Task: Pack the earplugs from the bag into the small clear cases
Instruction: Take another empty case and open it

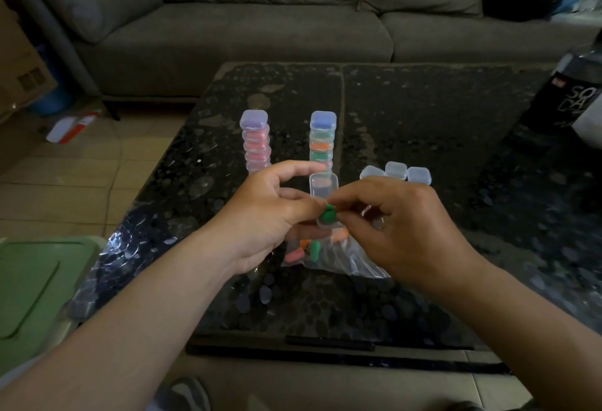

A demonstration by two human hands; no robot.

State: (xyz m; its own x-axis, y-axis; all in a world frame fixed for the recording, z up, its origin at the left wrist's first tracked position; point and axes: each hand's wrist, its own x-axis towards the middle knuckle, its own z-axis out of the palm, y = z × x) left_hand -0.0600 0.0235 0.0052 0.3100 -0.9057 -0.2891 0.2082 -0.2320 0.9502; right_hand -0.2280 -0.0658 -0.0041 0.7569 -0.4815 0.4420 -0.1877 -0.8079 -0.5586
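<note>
My left hand (270, 211) holds a small clear case (324, 190) above the table, its lid hinged open and pointing away from me. My right hand (397, 224) pinches green earplugs (328, 214) at the mouth of that case. Under both hands lies a clear plastic bag (329, 255) with several orange, pink and green earplugs in it. Two stacks of filled cases stand behind: a left stack (256, 141) with pink and purple plugs, and a right stack (322, 138) with blue, green and orange ones. Three empty closed cases (395, 174) sit to the right.
All this is on a dark speckled table (423, 123) in front of a grey sofa (260, 19). A black bag (570, 97) stands at the table's right edge. A green lidded bin (35, 283) is at my lower left, a cardboard box (19, 65) on the floor.
</note>
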